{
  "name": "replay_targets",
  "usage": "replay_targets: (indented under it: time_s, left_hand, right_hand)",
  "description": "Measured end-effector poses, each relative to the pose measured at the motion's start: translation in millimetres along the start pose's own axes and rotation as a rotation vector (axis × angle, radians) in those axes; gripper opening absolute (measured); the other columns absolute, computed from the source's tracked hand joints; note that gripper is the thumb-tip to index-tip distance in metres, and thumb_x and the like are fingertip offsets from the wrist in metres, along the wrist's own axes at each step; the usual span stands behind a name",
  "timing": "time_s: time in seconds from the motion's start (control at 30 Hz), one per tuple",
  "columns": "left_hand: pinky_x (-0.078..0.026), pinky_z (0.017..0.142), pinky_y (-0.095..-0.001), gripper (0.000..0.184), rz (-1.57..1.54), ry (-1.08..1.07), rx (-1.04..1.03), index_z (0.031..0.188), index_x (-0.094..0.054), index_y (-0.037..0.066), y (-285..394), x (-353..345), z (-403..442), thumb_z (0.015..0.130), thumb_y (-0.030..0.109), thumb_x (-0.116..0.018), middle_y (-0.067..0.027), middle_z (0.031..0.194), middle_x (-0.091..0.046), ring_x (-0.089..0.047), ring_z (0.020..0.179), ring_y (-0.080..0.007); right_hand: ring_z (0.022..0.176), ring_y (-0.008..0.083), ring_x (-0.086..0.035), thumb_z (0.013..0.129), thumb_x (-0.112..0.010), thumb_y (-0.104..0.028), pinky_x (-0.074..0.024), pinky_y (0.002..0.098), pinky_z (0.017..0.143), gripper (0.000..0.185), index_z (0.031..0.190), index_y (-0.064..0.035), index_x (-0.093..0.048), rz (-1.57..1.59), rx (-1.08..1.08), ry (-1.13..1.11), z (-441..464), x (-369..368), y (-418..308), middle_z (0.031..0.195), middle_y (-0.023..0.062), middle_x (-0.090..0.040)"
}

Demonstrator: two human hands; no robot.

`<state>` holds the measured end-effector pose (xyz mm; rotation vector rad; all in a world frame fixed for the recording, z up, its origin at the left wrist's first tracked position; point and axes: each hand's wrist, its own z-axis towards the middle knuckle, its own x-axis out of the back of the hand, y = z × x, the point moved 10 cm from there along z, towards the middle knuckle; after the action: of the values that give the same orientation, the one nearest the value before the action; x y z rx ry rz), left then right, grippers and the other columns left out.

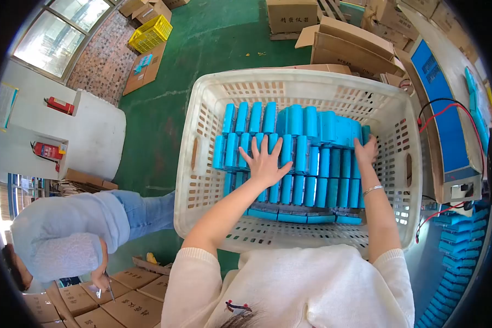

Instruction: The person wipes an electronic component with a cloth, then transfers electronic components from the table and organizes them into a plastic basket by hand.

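A large white plastic basket (232, 81) holds rows of blue-wrapped blocks (295, 120), stacked in layers. My left hand (266, 165) lies with its fingers spread on top of the blocks, left of the basket's middle. Over at the right end of the rows, my right hand (367, 150) touches the end blocks beside the basket's right wall. Its fingers are apart, and part of them is hidden against the blocks. A bracelet is on the right wrist.
At the left, another person (65, 235) bends over cardboard boxes (136, 309). Open cartons (352, 46) stand beyond the basket. A blue-fronted machine (434, 104) with red and black cables is at the right, above more blue blocks (456, 254). A yellow crate (150, 34) is far left.
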<state>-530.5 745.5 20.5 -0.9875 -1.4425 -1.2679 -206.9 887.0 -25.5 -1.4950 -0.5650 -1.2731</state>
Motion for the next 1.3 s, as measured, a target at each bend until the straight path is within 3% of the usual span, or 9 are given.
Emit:
replay_targets:
  time_s: [0.03, 0.1, 0.23, 0.57, 0.63, 0.77, 0.9, 1.17, 1.3]
  left_hand:
    - [0.0, 0.092, -0.0737, 0.071, -0.003, 0.001, 0.007, 0.136, -0.036, 0.019, 0, -4, -2, 0.077, 0.054, -0.055, -0.0212, 0.137, -0.025, -0.012, 0.128, -0.0476]
    - [0.0, 0.092, -0.0731, 0.072, 0.012, 0.023, -0.01, 0.135, -0.037, 0.019, 1, -2, 1, 0.076, 0.054, -0.056, -0.0216, 0.136, -0.026, -0.012, 0.127, -0.0473]
    - [-0.001, 0.093, -0.0726, 0.073, 0.027, -0.024, 0.011, 0.135, -0.036, 0.019, 2, -1, 2, 0.075, 0.054, -0.058, -0.0219, 0.136, -0.026, -0.013, 0.127, -0.047]
    - [0.0, 0.092, -0.0719, 0.072, 0.039, -0.015, -0.017, 0.135, -0.036, 0.017, 1, -7, 2, 0.077, 0.056, -0.054, -0.0226, 0.135, -0.026, -0.012, 0.126, -0.0472]
    - [0.0, 0.092, -0.072, 0.072, 0.028, -0.002, -0.024, 0.135, -0.037, 0.017, 0, -5, 4, 0.076, 0.056, -0.055, -0.0226, 0.135, -0.026, -0.013, 0.126, -0.0472]
    - [-0.001, 0.092, -0.0718, 0.071, 0.023, 0.028, -0.036, 0.133, -0.038, 0.015, 2, -5, 3, 0.076, 0.055, -0.056, -0.0235, 0.134, -0.027, -0.013, 0.125, -0.0476]
    - [-0.002, 0.092, -0.0711, 0.073, -0.003, 0.015, -0.021, 0.133, -0.038, 0.014, 4, 1, 2, 0.076, 0.055, -0.056, -0.0242, 0.134, -0.027, -0.014, 0.124, -0.048]
    - [-0.003, 0.092, -0.0702, 0.073, 0.006, 0.027, -0.031, 0.131, -0.037, 0.009, 8, 0, 3, 0.076, 0.053, -0.056, -0.0263, 0.133, -0.025, -0.014, 0.124, -0.0481]
    - [-0.004, 0.092, -0.0699, 0.072, 0.02, 0.053, -0.059, 0.13, -0.037, 0.005, 11, 1, 1, 0.078, 0.051, -0.056, -0.0267, 0.133, -0.024, -0.014, 0.124, -0.0478]
  right_hand:
    - [0.103, 0.0308, -0.053, 0.071, -0.068, -0.036, -0.0419, 0.0385, 0.089, 0.058, 0.116, -0.0035, -0.05, -0.002, 0.007, -0.002, 13, -7, 15, 0.113, 0.0174, -0.054]
    - [0.117, 0.0287, -0.045, 0.075, -0.068, -0.033, -0.036, 0.0379, 0.097, 0.072, 0.13, -0.0002, -0.036, 0.384, -0.148, -0.468, 23, -77, 53, 0.126, 0.0183, -0.047]
    - [0.115, 0.0295, -0.047, 0.073, -0.071, -0.039, -0.038, 0.039, 0.095, 0.077, 0.129, 0.0044, -0.04, 0.463, -0.227, -0.724, 13, -103, 54, 0.125, 0.0181, -0.049]
    - [0.1, 0.0276, -0.054, 0.074, -0.071, -0.019, -0.0475, 0.0406, 0.078, 0.061, 0.12, 0.0007, -0.036, 0.923, -0.427, -0.552, 2, -74, -8, 0.113, 0.0169, -0.054]
    - [0.098, 0.0292, -0.056, 0.076, -0.068, -0.019, -0.0478, 0.0411, 0.078, 0.057, 0.119, -0.0002, -0.037, 0.782, -0.369, -0.484, -2, -57, -22, 0.109, 0.0179, -0.056]
    - [0.088, 0.0412, -0.059, 0.069, -0.071, -0.021, -0.0472, 0.0446, 0.078, 0.051, 0.106, 0.0005, -0.042, 0.589, 0.191, -0.223, -18, -28, -76, 0.094, 0.0251, -0.06]
    - [0.084, 0.0433, -0.059, 0.071, -0.069, -0.032, -0.0464, 0.045, 0.072, 0.051, 0.099, 0.0011, -0.042, 0.582, 0.311, -0.485, -63, -53, -126, 0.088, 0.0266, -0.06]
    - [0.125, 0.0309, -0.036, 0.089, -0.048, -0.034, -0.0287, 0.0381, 0.102, 0.055, 0.132, -0.0034, -0.033, 0.875, 0.219, -0.88, -77, -66, -119, 0.133, 0.0185, -0.039]
    - [0.121, 0.0321, -0.036, 0.088, -0.049, -0.031, -0.0284, 0.0398, 0.101, 0.054, 0.133, -0.0054, -0.033, 0.873, 0.173, -0.797, -83, -80, -113, 0.131, 0.0183, -0.038]
